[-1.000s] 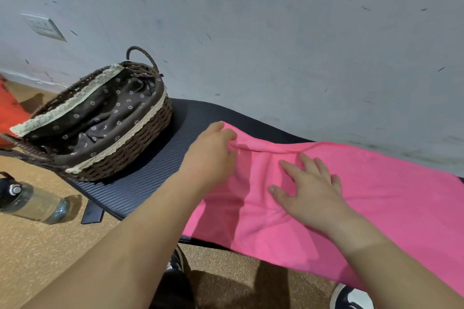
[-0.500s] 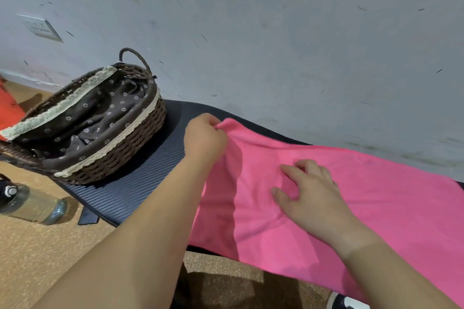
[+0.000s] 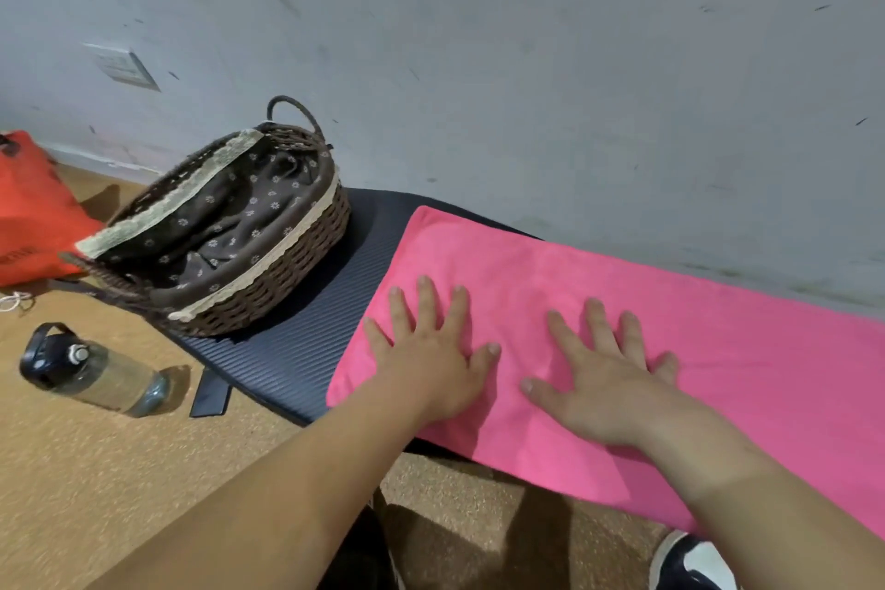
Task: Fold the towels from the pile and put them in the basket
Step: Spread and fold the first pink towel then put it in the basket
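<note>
We see the left hand (image 3: 426,364) and right hand (image 3: 608,390) side by side, palms down, fingers (image 3: 427,302) straight and spread, pressing the pink towel (image 3: 742,350) (gripping nothing). The towel lies under them along the bench (image 3: 287,359), its front edge overhanging. The wicker basket (image 3: 292,278) at the bench's left end holds a flowered liner (image 3: 230,225). Towel smooth, plain pink.
</note>
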Demonstrator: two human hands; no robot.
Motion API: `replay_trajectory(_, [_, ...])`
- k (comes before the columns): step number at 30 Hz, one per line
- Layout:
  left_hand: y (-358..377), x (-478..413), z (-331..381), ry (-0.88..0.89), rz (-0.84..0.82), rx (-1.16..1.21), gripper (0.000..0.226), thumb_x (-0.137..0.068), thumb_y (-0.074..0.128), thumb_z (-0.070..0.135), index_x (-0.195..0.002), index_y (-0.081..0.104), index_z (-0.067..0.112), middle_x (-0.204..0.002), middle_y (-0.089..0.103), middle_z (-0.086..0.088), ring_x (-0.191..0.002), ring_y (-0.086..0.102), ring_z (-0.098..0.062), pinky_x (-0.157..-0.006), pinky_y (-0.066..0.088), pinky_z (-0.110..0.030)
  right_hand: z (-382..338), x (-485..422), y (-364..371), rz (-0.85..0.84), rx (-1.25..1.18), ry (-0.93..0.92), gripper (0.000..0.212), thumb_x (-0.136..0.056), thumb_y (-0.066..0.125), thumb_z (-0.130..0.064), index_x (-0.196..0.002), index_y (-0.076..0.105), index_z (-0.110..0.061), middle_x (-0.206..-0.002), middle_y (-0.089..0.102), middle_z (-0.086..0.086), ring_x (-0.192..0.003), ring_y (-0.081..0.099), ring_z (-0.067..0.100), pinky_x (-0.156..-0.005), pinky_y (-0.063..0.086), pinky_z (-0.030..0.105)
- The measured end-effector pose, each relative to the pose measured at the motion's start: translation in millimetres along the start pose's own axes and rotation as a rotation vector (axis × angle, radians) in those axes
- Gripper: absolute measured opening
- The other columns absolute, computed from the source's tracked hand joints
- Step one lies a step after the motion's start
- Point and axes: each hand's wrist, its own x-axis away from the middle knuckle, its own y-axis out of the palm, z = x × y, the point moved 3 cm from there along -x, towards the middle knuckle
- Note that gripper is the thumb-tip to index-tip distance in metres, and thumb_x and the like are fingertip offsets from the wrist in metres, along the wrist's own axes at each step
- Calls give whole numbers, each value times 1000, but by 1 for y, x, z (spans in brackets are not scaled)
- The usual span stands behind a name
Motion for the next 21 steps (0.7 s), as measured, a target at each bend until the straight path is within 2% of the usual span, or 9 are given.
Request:
replay_trajectory(2, [10, 4, -8, 31, 60, -14, 80, -95, 16, 77, -161, -14, 42, -169, -29, -1, -152, -30, -39, -118, -15, -70, -5, -3, 6, -8, 5, 25, 97, -86, 29, -89, -155, -26, -49, -159, -46, -2, -150, -36, 38, -118, -7, 74])
replay_trajectory(5, [13, 1, -19, 79, 172, -34, 80, -93, 10, 79, -161, -11, 42, -171, -21, 1, -155, -25, -37, -119, -14, -69, -11, -8, 17, 34, 7, 52, 97, -81, 12, -95, -150, -35, -47, -153, -54, -1, -144, -44, 38, -114, -14, 77])
replay_trajectory(9, [9, -5, -40, 130, 246, -35, 77, -95, 9, 77, -163, -3, 42, -173, -12, 3, -158, -19, -29, -123, -11, -64, -19, -12, 32, 250, 43, -9, 91, -81, -5, -92, -155, -29, -44, -161, -43, 1, -148, -39, 38, -114, -15, 76])
replay_trajectory(11, [5, -8, -50, 142, 259, -24, 75, -97, 9, 75, -163, -1, 41, -173, -10, 4, -159, -17, -25, -123, -13, -62, -20, -11, 35, 321, 67, -53, 88, -85, -6, -89, -158, -24, -43, -166, -35, 0, -151, -35, 37, -115, -14, 75])
replay_trajectory(14, [1, -8, -67, 142, 263, -39, 72, -98, 9, 73, -162, 0, 43, -173, -9, 6, -159, -14, -21, -125, -10, -60, -20, -9, 34, 325, 70, -84, 82, -89, -5, -84, -159, -19, -44, -169, -29, -2, -153, -31, 36, -116, -12, 74])
replay_trajectory(18, [-8, -4, -107, 56, 243, -99, 71, -97, 4, 72, -162, -5, 44, -173, -11, 4, -159, -13, -24, -125, -8, -59, -11, -4, 25, 246, 75, -24, 78, -89, -4, -83, -158, -20, -48, -167, -34, -2, -151, -34, 38, -116, -14, 74])
replay_trajectory(21, [-14, -1, -127, 19, 171, -170, 82, -89, -7, 77, -163, -10, 40, -173, -14, -2, -159, -11, -30, -127, -5, -56, 15, 3, 20, 226, 60, 41, 79, -89, -3, -83, -157, -22, -47, -166, -35, -2, -151, -32, 39, -115, -14, 75])
